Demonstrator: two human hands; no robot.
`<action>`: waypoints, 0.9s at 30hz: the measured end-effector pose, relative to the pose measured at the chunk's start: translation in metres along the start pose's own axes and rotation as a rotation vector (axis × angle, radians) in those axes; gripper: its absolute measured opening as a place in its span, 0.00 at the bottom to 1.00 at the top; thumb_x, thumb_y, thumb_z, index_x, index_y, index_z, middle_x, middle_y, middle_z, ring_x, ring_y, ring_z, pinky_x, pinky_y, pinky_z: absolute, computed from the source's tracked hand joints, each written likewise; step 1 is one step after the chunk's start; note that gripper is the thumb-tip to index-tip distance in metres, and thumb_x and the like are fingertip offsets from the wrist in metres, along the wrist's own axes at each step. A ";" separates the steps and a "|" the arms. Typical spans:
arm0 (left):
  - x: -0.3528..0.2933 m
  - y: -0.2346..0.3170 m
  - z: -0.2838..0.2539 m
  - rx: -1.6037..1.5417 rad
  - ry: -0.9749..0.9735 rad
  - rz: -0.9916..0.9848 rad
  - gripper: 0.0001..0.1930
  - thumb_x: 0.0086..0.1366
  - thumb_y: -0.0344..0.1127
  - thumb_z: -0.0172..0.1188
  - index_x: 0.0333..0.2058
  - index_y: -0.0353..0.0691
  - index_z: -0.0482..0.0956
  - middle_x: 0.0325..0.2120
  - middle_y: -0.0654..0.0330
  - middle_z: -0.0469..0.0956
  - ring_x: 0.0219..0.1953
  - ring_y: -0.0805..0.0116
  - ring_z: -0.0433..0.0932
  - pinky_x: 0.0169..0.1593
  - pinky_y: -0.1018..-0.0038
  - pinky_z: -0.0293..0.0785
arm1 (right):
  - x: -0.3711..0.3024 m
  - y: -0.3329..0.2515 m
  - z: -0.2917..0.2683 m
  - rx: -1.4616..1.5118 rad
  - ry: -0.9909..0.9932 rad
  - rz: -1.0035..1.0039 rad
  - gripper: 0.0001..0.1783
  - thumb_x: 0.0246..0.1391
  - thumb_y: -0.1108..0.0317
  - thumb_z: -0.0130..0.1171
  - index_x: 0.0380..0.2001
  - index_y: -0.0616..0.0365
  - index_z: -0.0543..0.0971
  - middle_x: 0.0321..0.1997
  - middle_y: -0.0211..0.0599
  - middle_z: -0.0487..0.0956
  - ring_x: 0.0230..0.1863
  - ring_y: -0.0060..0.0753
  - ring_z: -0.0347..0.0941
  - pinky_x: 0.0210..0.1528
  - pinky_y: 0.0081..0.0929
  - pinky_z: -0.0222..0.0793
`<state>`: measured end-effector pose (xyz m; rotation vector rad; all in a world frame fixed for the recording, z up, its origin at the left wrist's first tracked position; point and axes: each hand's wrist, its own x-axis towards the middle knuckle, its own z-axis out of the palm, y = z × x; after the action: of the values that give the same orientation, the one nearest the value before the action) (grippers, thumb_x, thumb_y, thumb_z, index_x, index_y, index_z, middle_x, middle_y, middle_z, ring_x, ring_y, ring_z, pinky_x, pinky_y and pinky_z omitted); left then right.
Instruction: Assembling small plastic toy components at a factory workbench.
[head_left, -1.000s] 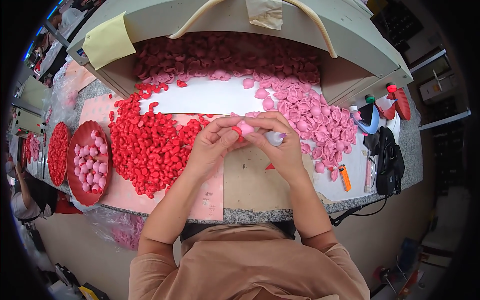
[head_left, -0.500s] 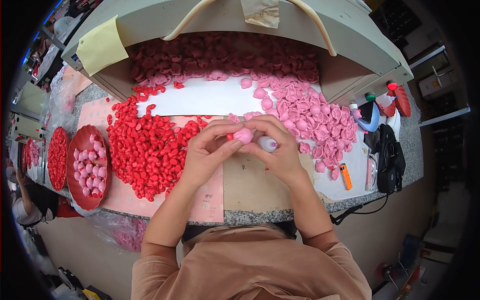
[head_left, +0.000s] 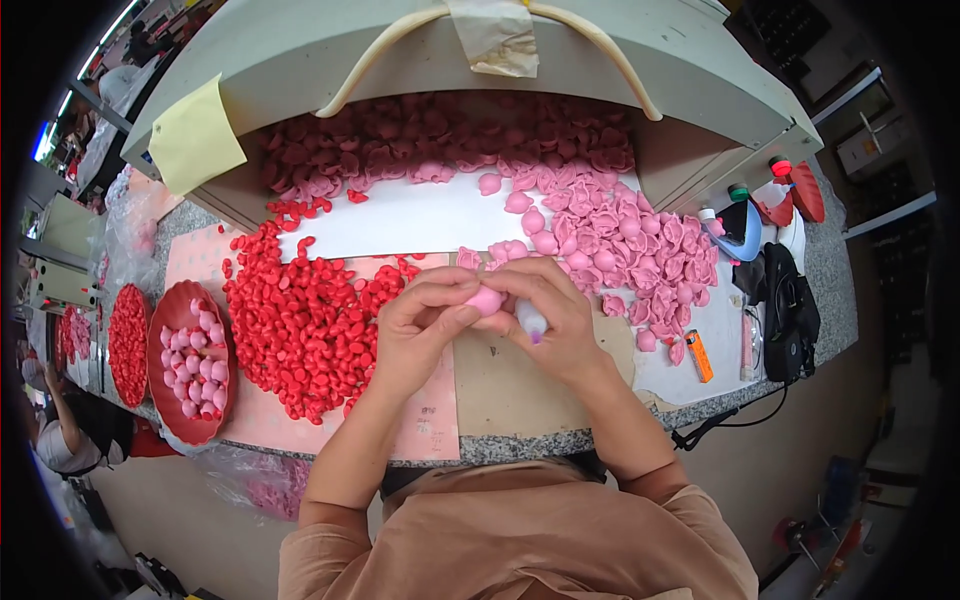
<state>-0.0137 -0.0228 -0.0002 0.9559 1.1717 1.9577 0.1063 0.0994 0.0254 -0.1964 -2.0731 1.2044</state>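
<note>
Between the fingertips of both hands sits a small pink rounded plastic piece (head_left: 486, 300). My left hand (head_left: 425, 312) pinches it from one side. My right hand (head_left: 560, 318) presses on its other side, and the same hand keeps a small white bottle with a purple tip (head_left: 531, 318) tucked in its fingers, tip toward me. Left of my hands spreads a heap of small red plastic pieces (head_left: 300, 330). Beyond my right hand lies a pile of pink shell-like pieces (head_left: 650, 245). My fingers hide part of the held piece.
A red scalloped tray (head_left: 222, 400) of pink pieces stands at left, beside another with red pieces (head_left: 128, 345). A grey cabinet (head_left: 340, 60) arches over the back. An orange lighter (head_left: 699, 357), a black pouch (head_left: 788, 315) and a blue scoop (head_left: 740, 232) lie right. Another person (head_left: 85, 425) is far left.
The red bit seen at the pink piece's left end is now out of sight. The bottle's purple tip has swung down toward me. The whole view has shifted slightly.
</note>
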 end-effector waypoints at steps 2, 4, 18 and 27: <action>-0.004 -0.002 -0.003 -0.061 0.011 -0.039 0.10 0.57 0.23 0.59 0.39 0.37 0.76 0.44 0.56 0.72 0.49 0.66 0.70 0.53 0.71 0.67 | -0.001 -0.002 0.002 0.180 -0.015 0.080 0.19 0.41 0.69 0.67 0.39 0.60 0.77 0.40 0.34 0.72 0.39 0.27 0.71 0.38 0.22 0.69; -0.006 -0.012 0.004 -0.400 0.009 0.031 0.09 0.58 0.27 0.60 0.39 0.39 0.76 0.44 0.55 0.71 0.49 0.64 0.71 0.52 0.69 0.68 | -0.004 -0.003 0.004 0.355 -0.027 0.155 0.18 0.42 0.72 0.66 0.40 0.60 0.77 0.41 0.33 0.71 0.41 0.26 0.70 0.39 0.21 0.69; -0.005 -0.008 0.022 -0.375 0.084 0.026 0.10 0.63 0.38 0.55 0.44 0.51 0.75 0.45 0.59 0.70 0.40 0.69 0.71 0.34 0.77 0.70 | -0.017 0.001 0.031 1.071 0.135 0.358 0.14 0.51 0.76 0.57 0.43 0.58 0.75 0.52 0.30 0.62 0.44 0.23 0.66 0.37 0.21 0.67; 0.000 -0.004 0.012 -0.462 0.154 -0.016 0.11 0.63 0.38 0.54 0.44 0.48 0.74 0.42 0.61 0.73 0.37 0.71 0.70 0.36 0.77 0.68 | -0.005 -0.003 0.046 1.044 0.175 0.494 0.15 0.51 0.74 0.58 0.44 0.57 0.75 0.47 0.30 0.67 0.38 0.22 0.67 0.36 0.20 0.65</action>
<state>-0.0031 -0.0165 0.0001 0.5607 0.7455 2.1857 0.0805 0.0631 0.0108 -0.2986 -1.0459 2.2984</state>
